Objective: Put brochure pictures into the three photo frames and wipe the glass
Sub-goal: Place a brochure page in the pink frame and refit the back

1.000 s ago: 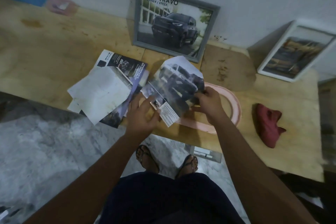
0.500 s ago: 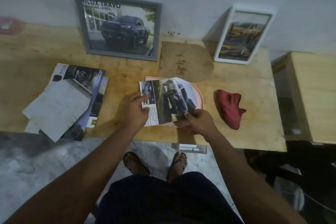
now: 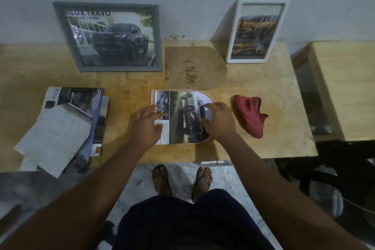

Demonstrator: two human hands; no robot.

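Observation:
A cut brochure picture (image 3: 182, 115) of a car lies flat on a pink D-shaped frame (image 3: 205, 93) at the table's front middle. My left hand (image 3: 146, 126) rests on the picture's left part with its fingers spread. My right hand (image 3: 218, 122) grips the picture's curled right edge between thumb and fingers. A grey frame (image 3: 119, 69) with a dark truck picture leans on the wall at the back left. At the back right, a white frame (image 3: 245, 60) with a yellow car picture leans there too. A red cloth (image 3: 249, 115) lies right of my right hand.
A brown D-shaped backing board (image 3: 192, 67) lies behind the pink frame. A stack of brochures and loose sheets (image 3: 67, 124) sits at the left and overhangs the wooden table's (image 3: 274, 138) front edge. A second wooden table (image 3: 345, 87) stands to the right.
The picture has gone from held tilted above the pink frame to lying flat on it. My hands have shifted onto its left and right parts. The camera has turned right.

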